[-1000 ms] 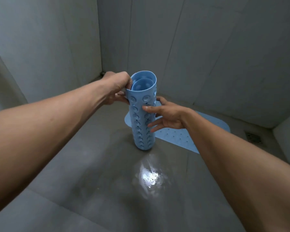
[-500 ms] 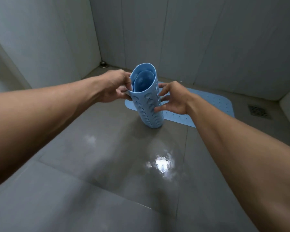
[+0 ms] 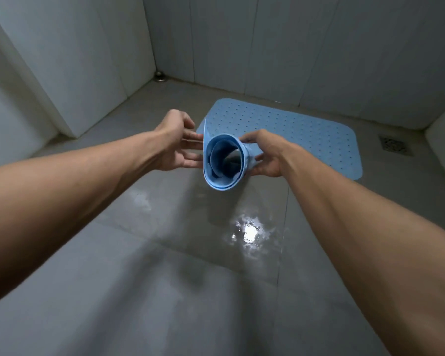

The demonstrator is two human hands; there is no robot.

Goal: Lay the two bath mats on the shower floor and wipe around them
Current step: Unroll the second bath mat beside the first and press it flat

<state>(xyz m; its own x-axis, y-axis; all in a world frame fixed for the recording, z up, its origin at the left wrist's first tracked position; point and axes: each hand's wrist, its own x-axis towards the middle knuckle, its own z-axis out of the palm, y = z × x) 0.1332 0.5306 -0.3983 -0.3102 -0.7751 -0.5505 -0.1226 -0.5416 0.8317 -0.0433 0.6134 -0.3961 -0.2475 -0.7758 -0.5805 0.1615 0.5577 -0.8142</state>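
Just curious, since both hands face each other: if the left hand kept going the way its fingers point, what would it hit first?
The rolled blue mat. The left hand already has its fingertips at its side, and the right hand is behind it.

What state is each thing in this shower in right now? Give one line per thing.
Flat mat: unrolled, lying on the floor.
Rolled mat: still rolled, held between both hands.
Left hand: fingers on the roll's side.
Right hand: fingers on the opposite side.
Floor: wet, reflecting light.
Floor drain: uncovered.
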